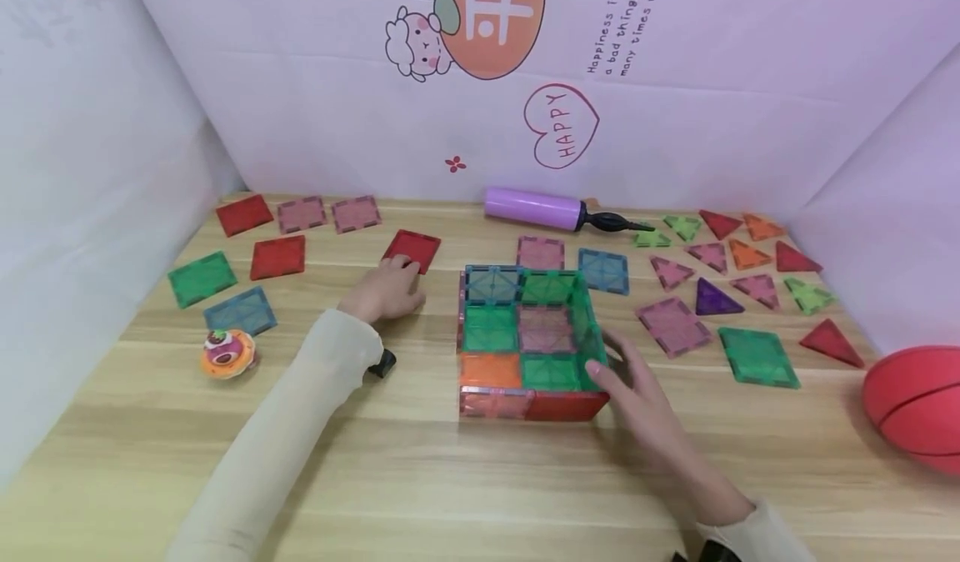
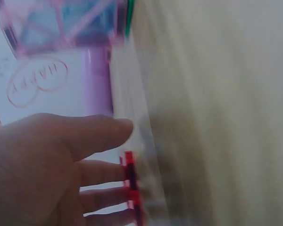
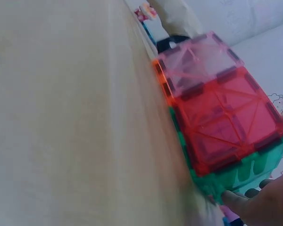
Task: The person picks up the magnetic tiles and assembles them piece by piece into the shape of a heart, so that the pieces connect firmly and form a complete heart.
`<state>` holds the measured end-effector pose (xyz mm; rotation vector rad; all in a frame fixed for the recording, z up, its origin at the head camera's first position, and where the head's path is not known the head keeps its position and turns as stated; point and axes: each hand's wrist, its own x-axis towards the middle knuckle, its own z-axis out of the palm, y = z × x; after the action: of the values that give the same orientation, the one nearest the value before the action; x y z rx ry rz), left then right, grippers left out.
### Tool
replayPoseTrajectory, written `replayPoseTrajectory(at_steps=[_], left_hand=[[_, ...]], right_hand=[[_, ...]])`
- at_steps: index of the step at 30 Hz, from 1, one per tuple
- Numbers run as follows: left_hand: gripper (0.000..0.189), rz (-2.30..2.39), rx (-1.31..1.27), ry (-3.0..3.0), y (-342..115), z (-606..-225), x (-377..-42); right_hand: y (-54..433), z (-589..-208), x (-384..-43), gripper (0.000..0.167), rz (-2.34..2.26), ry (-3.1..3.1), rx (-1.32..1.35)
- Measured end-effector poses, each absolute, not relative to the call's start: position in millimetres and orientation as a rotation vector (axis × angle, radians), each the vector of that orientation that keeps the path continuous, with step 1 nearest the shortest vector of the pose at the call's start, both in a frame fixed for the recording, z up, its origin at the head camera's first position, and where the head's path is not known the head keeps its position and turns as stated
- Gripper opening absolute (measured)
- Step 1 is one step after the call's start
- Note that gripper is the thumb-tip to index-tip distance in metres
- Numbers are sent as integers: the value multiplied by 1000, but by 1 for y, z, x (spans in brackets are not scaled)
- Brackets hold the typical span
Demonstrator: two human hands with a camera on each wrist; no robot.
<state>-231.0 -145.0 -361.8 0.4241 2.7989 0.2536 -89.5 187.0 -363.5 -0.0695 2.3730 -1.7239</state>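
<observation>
The left hand (image 1: 384, 288) touched a red tile (image 1: 418, 248) while the right hand (image 1: 637, 391) rested against a tile box (image 1: 567, 406).
The left arm (image 1: 281, 429) reached toward the far side, fingers extended onto the tile, thumb apart; the right fingers lay relaxed at the box's right wall. The square box stood mid-table, opening upward; the square tile lay flat to its far left, slightly askew. Fingers hid the tile's near part, and its edge blurred in the left wrist view.

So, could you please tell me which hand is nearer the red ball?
Right: the right hand is beside the tile box, left of the ball; the left hand is farther left, touching a red tile.
</observation>
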Motion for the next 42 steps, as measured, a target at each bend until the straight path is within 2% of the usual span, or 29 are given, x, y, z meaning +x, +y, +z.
replayPoseTrajectory(at_steps=[8, 11, 14, 19, 22, 30, 37, 42], left_hand=[[54, 285, 530, 2770, -137, -356, -202], [54, 429, 449, 2812, -136, -358, -200], [65, 506, 233, 2905, -132, -362, -203], [98, 366, -84, 2941, -127, -371, -211], [101, 375, -153, 2924, -130, -374, -214], [87, 606, 6, 2816, -146, -366, -213], [76, 582, 145, 2704, -153, -356, -207], [86, 815, 115, 2684, -152, -361, -193]], right_hand=[[190, -350, -146, 55, -1757, 2369, -192], [190, -348, -163, 54, -1730, 2383, -187], [189, -348, -174, 51, -1697, 2414, -150], [185, -350, -180, 48, -1647, 2465, -105], [182, -352, -180, 48, -1653, 2468, -146], [182, -356, -180, 48, -1651, 2453, -185], [185, -357, -182, 47, -1647, 2462, -187], [185, -359, -181, 48, -1652, 2458, -199]])
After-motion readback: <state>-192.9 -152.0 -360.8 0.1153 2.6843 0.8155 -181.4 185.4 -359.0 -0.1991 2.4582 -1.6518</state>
